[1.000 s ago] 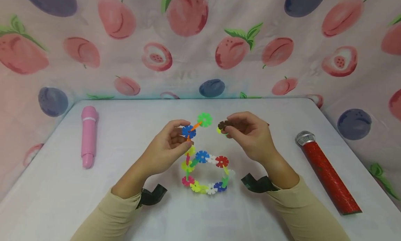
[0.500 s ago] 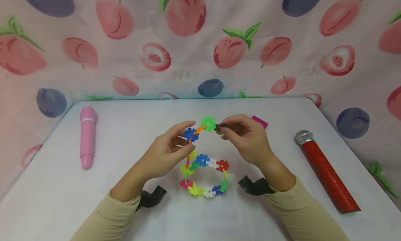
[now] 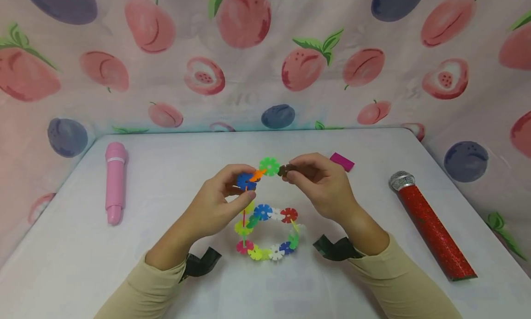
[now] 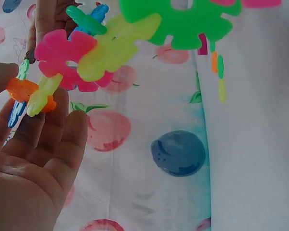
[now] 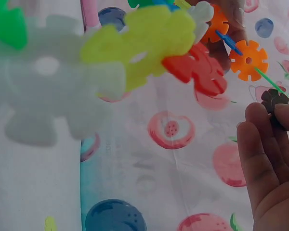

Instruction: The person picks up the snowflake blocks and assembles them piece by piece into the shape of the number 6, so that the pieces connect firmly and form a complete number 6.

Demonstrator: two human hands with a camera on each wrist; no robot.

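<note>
A chain of colorful notched snowflake discs hangs from my left hand [image 3: 221, 201], its lower part forming a loop with a red disc [image 3: 289, 215] and a crimson disc [image 3: 244, 247]. The left thumb and fingers hold it near a blue disc [image 3: 246, 181] and an orange disc [image 3: 258, 175]. Beyond these, a bright green disc [image 3: 269, 166] stands at the chain's upper end. My right hand [image 3: 325, 185] pinches a dark brown disc [image 5: 274, 100] between thumb and fingers, its edge right at the green disc's rim. Fingers partly cover the brown disc in the head view.
A pink microphone [image 3: 115, 183] lies on the white table [image 3: 174, 148] at the left, a red glittery microphone [image 3: 433, 227] at the right. Behind the right hand is a magenta flat piece [image 3: 342, 162]. A fruit-print cloth [image 3: 249, 93] hangs behind the table.
The brown disc, first apart from the green one, has moved left to meet its edge. The blue disc has tilted. The magenta piece has come into view behind the right hand.
</note>
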